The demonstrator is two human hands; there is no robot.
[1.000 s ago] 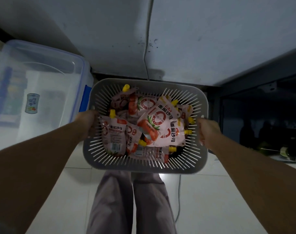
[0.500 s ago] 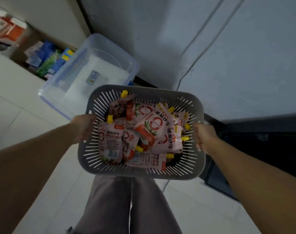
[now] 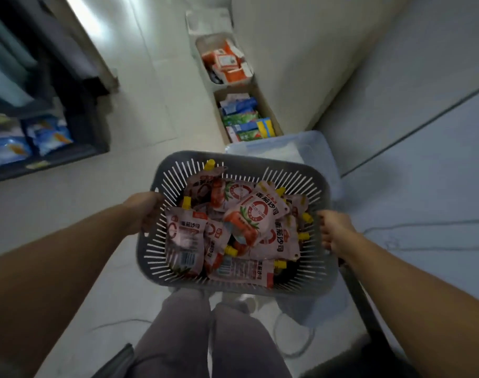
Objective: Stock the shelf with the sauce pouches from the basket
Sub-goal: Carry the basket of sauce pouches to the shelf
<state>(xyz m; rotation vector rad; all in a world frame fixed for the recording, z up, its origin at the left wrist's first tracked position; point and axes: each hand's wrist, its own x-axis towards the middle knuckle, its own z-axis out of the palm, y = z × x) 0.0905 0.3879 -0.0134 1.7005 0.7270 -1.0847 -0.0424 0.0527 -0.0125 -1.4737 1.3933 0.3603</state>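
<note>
Carrying | basket (image 3: 234, 162) of pouches (image 3: 256, 214) mid-air, near centre | left hand (image 3: 143, 211), right hand (image 3: 336, 231): fingers (image 3: 324, 227) curled round side rims | shelf (image 3: 69, 156) far left | risk: spilling loose pouches through tilt or slipping grip

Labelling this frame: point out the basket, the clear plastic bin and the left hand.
basket (image 3: 246, 162), head view, far wall.
clear plastic bin (image 3: 319, 148), head view, far right corner.
left hand (image 3: 145, 211), head view, back of hand.

Sauce pouches (image 3: 256, 214) lie piled in the basket (image 3: 241, 159), with a storage bin (image 3: 319, 148) just behind the basket, two cartons (image 3: 268, 105) of packets farther behind it, and a shelf (image 3: 80, 126) well off to its left.
</note>
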